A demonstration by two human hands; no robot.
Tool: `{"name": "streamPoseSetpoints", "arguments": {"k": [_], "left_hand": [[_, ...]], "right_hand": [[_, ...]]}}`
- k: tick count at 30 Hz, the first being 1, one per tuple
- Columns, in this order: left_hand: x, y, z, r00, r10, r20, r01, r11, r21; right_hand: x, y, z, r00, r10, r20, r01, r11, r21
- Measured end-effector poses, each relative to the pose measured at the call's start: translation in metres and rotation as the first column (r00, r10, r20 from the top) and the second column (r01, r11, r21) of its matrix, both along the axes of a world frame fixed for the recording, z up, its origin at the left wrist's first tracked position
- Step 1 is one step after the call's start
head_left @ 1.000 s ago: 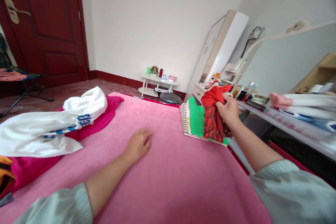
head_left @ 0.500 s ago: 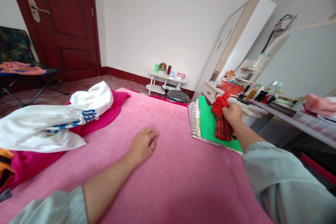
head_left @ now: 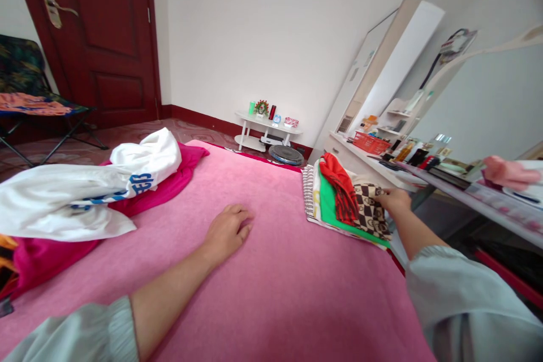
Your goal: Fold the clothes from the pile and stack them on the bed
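Note:
My left hand (head_left: 228, 233) rests on the pink bedspread (head_left: 271, 294), its fingers loosely bent and apart, holding nothing. At the right edge of the bed, my right hand (head_left: 393, 201) pinches the outer side of a brown-and-cream checkered cloth (head_left: 370, 209). Beside that cloth lies a crumpled red cloth with dark patterning (head_left: 339, 181). Both are on top of a folded green cloth (head_left: 327, 203), which covers part of a striped and white folded cloth (head_left: 310, 195). A white garment with blue lettering (head_left: 85, 198) lies bunched at the left over a magenta cloth (head_left: 186, 172).
Right of the bed stands a dressing table (head_left: 360, 153) with a red basket (head_left: 371, 142), bottles and a mirror. A small white table (head_left: 271, 122) is by the far wall. On the left, a folding chair (head_left: 46, 103) holds orange cloth.
My right hand has moved right and slightly down, off the red cloth, which now lies spread on the stack. The checkered cloth has come into view. My left hand has stayed on the bedspread.

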State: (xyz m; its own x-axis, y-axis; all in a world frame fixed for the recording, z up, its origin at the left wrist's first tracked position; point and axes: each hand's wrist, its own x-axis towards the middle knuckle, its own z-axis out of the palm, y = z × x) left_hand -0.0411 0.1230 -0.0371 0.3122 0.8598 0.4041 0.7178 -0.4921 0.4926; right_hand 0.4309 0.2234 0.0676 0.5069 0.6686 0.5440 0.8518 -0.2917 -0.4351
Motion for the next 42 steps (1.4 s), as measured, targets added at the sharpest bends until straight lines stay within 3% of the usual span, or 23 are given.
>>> {"name": "streamPoseSetpoints", "arguments": {"k": [2,4,8,12,14,18,20,24,26,28,30,32,34,36,37,39,41,42], "left_hand": [[0.0,0.001,0.0,1.0,-0.003,0.009,0.003,1.0,0.004],[-0.001,0.001,0.0,1.0,-0.003,0.016,0.003,1.0,0.007],[0.0,0.0,0.0,1.0,-0.002,0.019,0.002,1.0,0.005],[0.0,0.0,-0.001,1.0,-0.002,0.013,0.002,1.0,0.008],[0.0,0.0,-0.001,1.0,-0.002,0.012,0.002,1.0,0.007],[0.0,0.0,0.0,1.0,-0.007,0.009,0.007,1.0,0.011],[0.0,-0.001,0.001,1.0,-0.004,0.009,0.004,1.0,0.01],[0.0,-0.001,0.002,1.0,0.001,0.014,-0.001,1.0,-0.003],[0.0,0.0,0.002,1.0,0.0,0.019,0.0,1.0,-0.007],[0.0,0.0,0.001,1.0,-0.004,0.025,0.004,1.0,-0.008],[-0.001,0.0,0.001,0.999,-0.01,0.034,0.01,1.0,-0.006],[-0.001,-0.001,0.001,0.999,-0.016,0.039,0.016,1.0,-0.005],[-0.002,-0.001,0.001,0.999,-0.011,0.036,0.011,1.0,-0.005],[-0.002,-0.001,0.002,1.0,-0.007,0.028,0.007,1.0,-0.005],[-0.002,-0.001,0.002,1.0,-0.006,0.025,0.006,1.0,-0.005],[-0.002,-0.001,0.001,1.0,-0.006,0.023,0.007,1.0,-0.007],[-0.001,-0.001,0.001,1.0,-0.003,0.024,0.003,1.0,-0.006],[-0.001,-0.001,0.001,1.0,-0.001,0.025,0.001,1.0,-0.002]], "right_hand": [[-0.007,-0.006,0.002,0.991,-0.124,0.056,0.126,0.992,-0.019],[-0.024,-0.015,0.0,0.986,-0.112,0.12,0.11,0.994,0.023],[-0.067,-0.044,-0.019,0.958,0.151,0.242,-0.159,0.987,0.013],[-0.093,-0.066,-0.049,0.844,0.362,0.397,-0.336,0.932,-0.136],[-0.1,-0.071,-0.055,0.804,0.439,0.401,-0.409,0.898,-0.163],[-0.113,-0.075,-0.041,0.748,0.594,0.295,-0.559,0.804,-0.201],[-0.119,-0.073,-0.029,0.735,0.619,0.279,-0.581,0.786,-0.213],[-0.123,-0.059,-0.028,0.792,0.478,0.379,-0.484,0.871,-0.087],[-0.119,-0.049,-0.04,0.819,0.415,0.396,-0.385,0.91,-0.156],[-0.114,-0.04,-0.053,0.837,0.41,0.363,-0.3,0.898,-0.322],[-0.108,-0.035,-0.06,0.84,0.449,0.305,-0.285,0.844,-0.454],[-0.101,-0.034,-0.058,0.82,0.512,0.256,-0.353,0.805,-0.476],[-0.093,-0.039,-0.052,0.813,0.524,0.252,-0.418,0.828,-0.373],[-0.082,-0.049,-0.048,0.88,0.368,0.3,-0.335,0.929,-0.158],[-0.075,-0.055,-0.048,0.926,0.22,0.306,-0.22,0.975,-0.037],[-0.06,-0.067,-0.052,0.969,-0.095,0.228,0.07,0.991,0.112],[-0.044,-0.076,-0.059,0.965,-0.247,0.083,0.242,0.968,0.07],[-0.036,-0.079,-0.061,0.966,-0.257,0.019,0.257,0.966,0.012]]}}
